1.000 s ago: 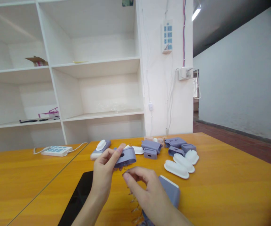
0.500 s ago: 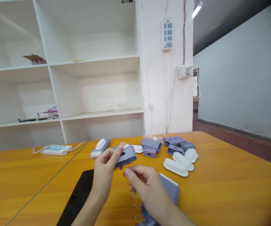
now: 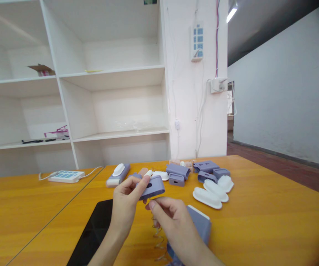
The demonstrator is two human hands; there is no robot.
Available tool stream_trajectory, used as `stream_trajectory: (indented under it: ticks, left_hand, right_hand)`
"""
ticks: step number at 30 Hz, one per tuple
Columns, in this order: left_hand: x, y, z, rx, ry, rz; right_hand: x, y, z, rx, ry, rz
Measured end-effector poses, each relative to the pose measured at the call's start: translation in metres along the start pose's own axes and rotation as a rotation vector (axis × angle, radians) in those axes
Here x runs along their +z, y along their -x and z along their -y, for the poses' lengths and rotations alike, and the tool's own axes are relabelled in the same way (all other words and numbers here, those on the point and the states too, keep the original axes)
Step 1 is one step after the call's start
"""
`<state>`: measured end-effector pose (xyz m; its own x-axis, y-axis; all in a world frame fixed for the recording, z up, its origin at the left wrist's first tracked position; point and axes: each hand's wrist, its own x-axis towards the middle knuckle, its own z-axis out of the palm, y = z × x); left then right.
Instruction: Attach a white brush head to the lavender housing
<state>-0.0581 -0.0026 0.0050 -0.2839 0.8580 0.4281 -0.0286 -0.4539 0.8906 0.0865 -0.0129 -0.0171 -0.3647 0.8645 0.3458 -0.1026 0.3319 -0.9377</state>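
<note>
My left hand point(image 3: 129, 199) grips a purple plastic cap point(image 3: 155, 186) with an oval hole in its side, thumb on top. Just below and right of it, my right hand point(image 3: 167, 214) is closed, thumb and forefinger pinching the top end of a metal coil spring point(image 3: 158, 236). The rest of the spring hangs beneath my fingers. Beyond my right wrist lies a larger purple housing point(image 3: 199, 223) with a white edge, partly hidden by the hand. Whether the spring touches the cap cannot be made out.
Several purple housings point(image 3: 177, 171) lie at the table's back. White oval shells point(image 3: 207, 197) sit to the right. A purple-and-white piece point(image 3: 118, 175) stands back left. A black flat panel point(image 3: 94, 232) lies by my left forearm, and a white power strip point(image 3: 67, 176) is farther left.
My left hand has moved slightly right with the purple cap, which is turned a little. My right hand keeps its pinch on the spring, almost in the same place.
</note>
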Motion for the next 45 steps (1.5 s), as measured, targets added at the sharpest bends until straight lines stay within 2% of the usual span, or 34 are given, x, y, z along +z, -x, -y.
stream_trajectory:
  ticks: [15,25,30,34,40,45]
  left_hand:
    - [0.008,0.005,-0.002,-0.008,0.014,0.015]
    - [-0.001,-0.004,-0.002,-0.007,-0.006,0.072]
    - [-0.009,-0.009,0.000,0.010,0.033,0.132]
    - [-0.007,-0.010,0.006,0.039,0.041,0.138]
    - [-0.005,-0.007,0.013,0.091,-0.052,0.204]
    - [-0.010,-0.003,-0.002,0.187,-0.252,0.267]
  right_hand:
    - [-0.002,0.000,0.011,0.001,-0.031,-0.008]
    - [-0.002,-0.001,0.000,-0.005,0.001,-0.014]
    - [-0.010,-0.004,-0.004,-0.044,0.118,-0.051]
    - [-0.023,-0.009,-0.009,-0.057,0.178,-0.085]
    - [-0.041,-0.012,-0.018,-0.101,0.181,-0.110]
    - [-0.044,-0.007,-0.015,-0.165,0.217,-0.071]
